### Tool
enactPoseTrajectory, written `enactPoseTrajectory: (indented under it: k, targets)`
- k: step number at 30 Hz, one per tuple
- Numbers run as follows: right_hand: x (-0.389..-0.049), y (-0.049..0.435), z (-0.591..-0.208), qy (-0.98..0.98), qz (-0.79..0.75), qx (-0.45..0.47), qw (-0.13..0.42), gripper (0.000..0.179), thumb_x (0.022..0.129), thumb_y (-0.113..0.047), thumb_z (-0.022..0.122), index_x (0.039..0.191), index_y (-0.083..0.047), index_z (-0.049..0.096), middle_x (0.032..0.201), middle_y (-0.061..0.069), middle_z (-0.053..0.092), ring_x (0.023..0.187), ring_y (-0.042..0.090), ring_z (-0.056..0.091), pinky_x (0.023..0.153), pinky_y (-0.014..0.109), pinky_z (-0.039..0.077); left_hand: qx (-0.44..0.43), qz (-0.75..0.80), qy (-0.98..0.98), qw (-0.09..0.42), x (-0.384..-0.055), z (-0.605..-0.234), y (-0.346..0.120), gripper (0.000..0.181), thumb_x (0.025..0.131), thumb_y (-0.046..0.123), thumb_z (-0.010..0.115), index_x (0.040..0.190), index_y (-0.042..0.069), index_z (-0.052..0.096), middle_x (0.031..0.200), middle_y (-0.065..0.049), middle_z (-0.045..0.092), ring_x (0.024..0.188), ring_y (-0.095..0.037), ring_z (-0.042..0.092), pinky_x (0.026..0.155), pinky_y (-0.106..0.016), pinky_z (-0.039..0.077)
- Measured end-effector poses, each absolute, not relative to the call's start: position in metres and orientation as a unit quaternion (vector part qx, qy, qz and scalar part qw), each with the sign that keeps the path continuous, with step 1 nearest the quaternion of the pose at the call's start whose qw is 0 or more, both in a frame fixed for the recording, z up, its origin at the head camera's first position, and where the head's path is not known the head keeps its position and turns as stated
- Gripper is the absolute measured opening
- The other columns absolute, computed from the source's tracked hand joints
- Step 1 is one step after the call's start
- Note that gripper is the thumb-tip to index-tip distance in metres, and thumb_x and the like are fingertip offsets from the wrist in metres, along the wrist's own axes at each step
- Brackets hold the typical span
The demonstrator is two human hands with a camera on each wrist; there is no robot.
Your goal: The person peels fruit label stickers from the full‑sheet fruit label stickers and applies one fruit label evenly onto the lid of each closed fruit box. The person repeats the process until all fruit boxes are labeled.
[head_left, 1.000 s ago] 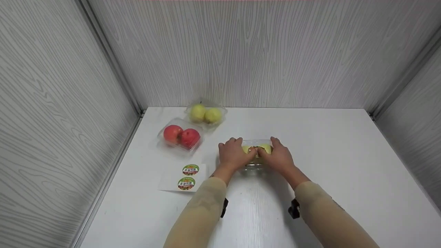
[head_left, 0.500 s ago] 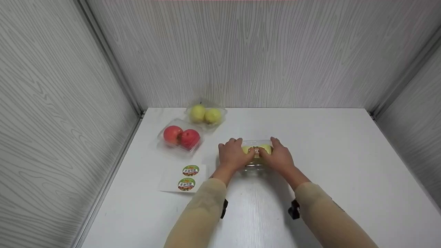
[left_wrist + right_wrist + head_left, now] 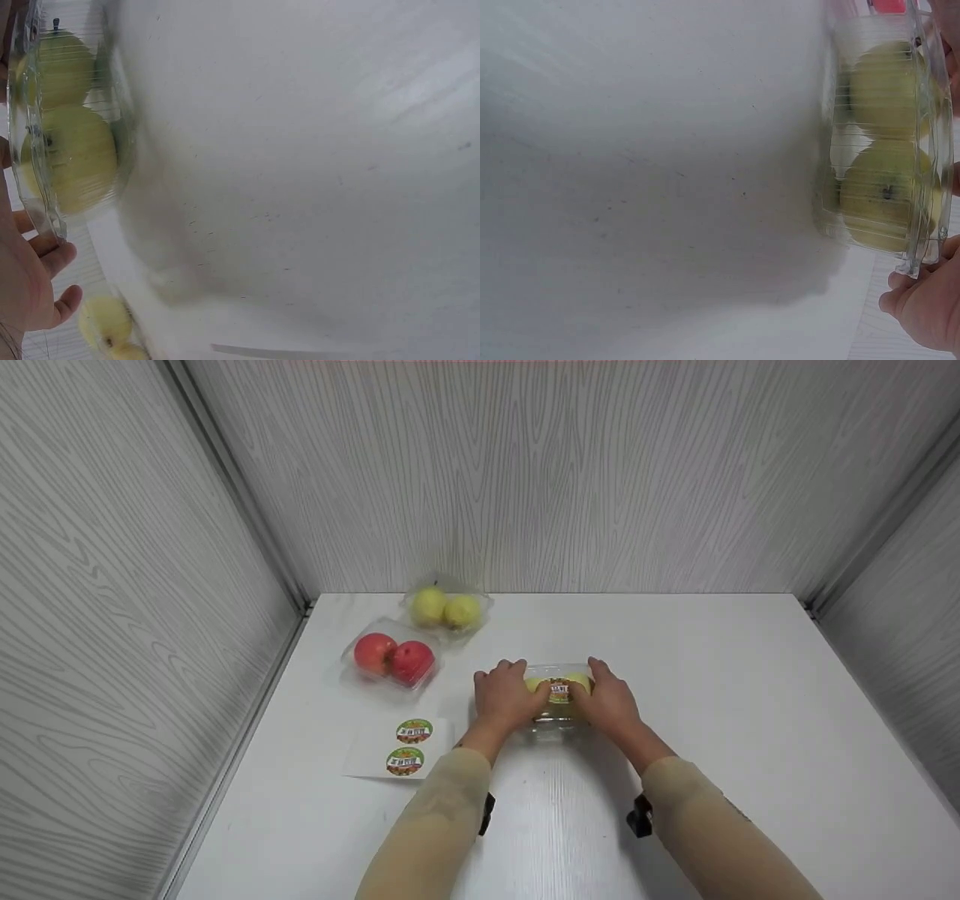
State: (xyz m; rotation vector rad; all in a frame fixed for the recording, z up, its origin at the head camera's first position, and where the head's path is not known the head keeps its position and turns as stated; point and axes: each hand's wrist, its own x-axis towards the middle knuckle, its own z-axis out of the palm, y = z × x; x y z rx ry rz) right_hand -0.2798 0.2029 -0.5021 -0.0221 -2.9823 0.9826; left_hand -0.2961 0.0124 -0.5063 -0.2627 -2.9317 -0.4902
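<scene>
A clear plastic clamshell box (image 3: 556,727) stands on the table, with two round yellow-green fruits (image 3: 889,191) inside, pear-like with dark stems. An oval, colourful sticker (image 3: 559,691) lies on its lid. My left hand (image 3: 506,696) holds the box's left side, its thumb on the lid at the sticker's left edge. On the opposite side my right hand (image 3: 609,705) grips the box, thumb on the lid beside the sticker. In the left wrist view, fingertips (image 3: 61,256) reach around the box's rim. The lid looks closed.
A white sheet (image 3: 367,746) bearing two oval stickers (image 3: 405,761) lies left of the hands. Behind it sit a clear box with two red fruits (image 3: 412,661) and, near the back wall, another with two yellow fruits (image 3: 462,611). Wood-grain panels (image 3: 555,472) enclose the table's back and sides.
Both thumbs have slid outward a little from the sticker's middle, so more of it shows. The box and the other things stay in place.
</scene>
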Motion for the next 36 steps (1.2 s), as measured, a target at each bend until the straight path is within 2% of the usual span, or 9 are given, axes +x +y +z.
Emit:
enactPoseTrajectory:
  k: [3, 10, 18, 25, 36]
  targets:
    - [-0.279, 0.203, -0.501, -0.950, 0.311, -0.010, -0.003, 0.072, 0.105, -0.036, 0.051, 0.163, 0.002, 0.032, 0.159, 0.028, 0.045, 0.145, 0.046, 0.046, 0.119, 0.056, 0.037, -0.088, -0.168, -0.979, 0.079, -0.296, -0.506, 0.012, 0.063, 0.098, 0.057, 0.057, 0.139, 0.010, 0.069, 0.130, -0.010, 0.072, 0.116, -0.029, 0.068, 0.097, -0.054, 0.046]
    - [-0.279, 0.205, -0.501, -0.947, 0.322, 0.004, 0.001, 0.067, 0.107, -0.031, 0.044, 0.162, 0.004, 0.033, 0.164, 0.028, 0.037, 0.150, 0.046, 0.039, 0.123, 0.055, 0.032, -0.090, -0.165, -0.980, 0.069, -0.295, -0.505, 0.011, 0.064, 0.100, 0.057, 0.054, 0.143, 0.011, 0.066, 0.134, -0.010, 0.070, 0.121, -0.029, 0.067, 0.101, -0.054, 0.044]
    - [-0.280, 0.209, -0.500, -0.949, 0.312, 0.015, -0.038, 0.090, 0.103, -0.054, 0.057, 0.166, 0.003, 0.025, 0.166, 0.028, 0.034, 0.151, 0.046, 0.038, 0.122, 0.058, 0.032, -0.113, -0.170, -0.978, 0.038, -0.293, -0.501, 0.006, 0.083, 0.096, 0.071, 0.053, 0.148, 0.007, 0.061, 0.141, -0.012, 0.066, 0.132, -0.027, 0.061, 0.117, -0.056, 0.035]
    - [-0.278, 0.214, -0.496, -0.949, 0.308, 0.030, -0.059, 0.097, 0.102, -0.058, 0.059, 0.166, 0.004, 0.021, 0.168, 0.029, 0.029, 0.152, 0.048, 0.034, 0.123, 0.059, 0.030, -0.123, -0.162, -0.979, 0.017, -0.295, -0.500, 0.003, 0.092, 0.091, 0.077, 0.055, 0.151, 0.008, 0.058, 0.144, -0.012, 0.064, 0.137, -0.027, 0.057, 0.125, -0.059, 0.023]
    - [-0.276, 0.213, -0.493, -0.947, 0.312, 0.040, -0.068, 0.101, 0.100, -0.057, 0.060, 0.167, 0.005, 0.016, 0.171, 0.029, 0.021, 0.153, 0.051, 0.029, 0.122, 0.061, 0.029, -0.134, -0.149, -0.979, 0.029, -0.295, -0.499, 0.003, 0.091, 0.091, 0.076, 0.057, 0.150, 0.007, 0.059, 0.142, -0.011, 0.066, 0.135, -0.026, 0.059, 0.126, -0.060, 0.020]
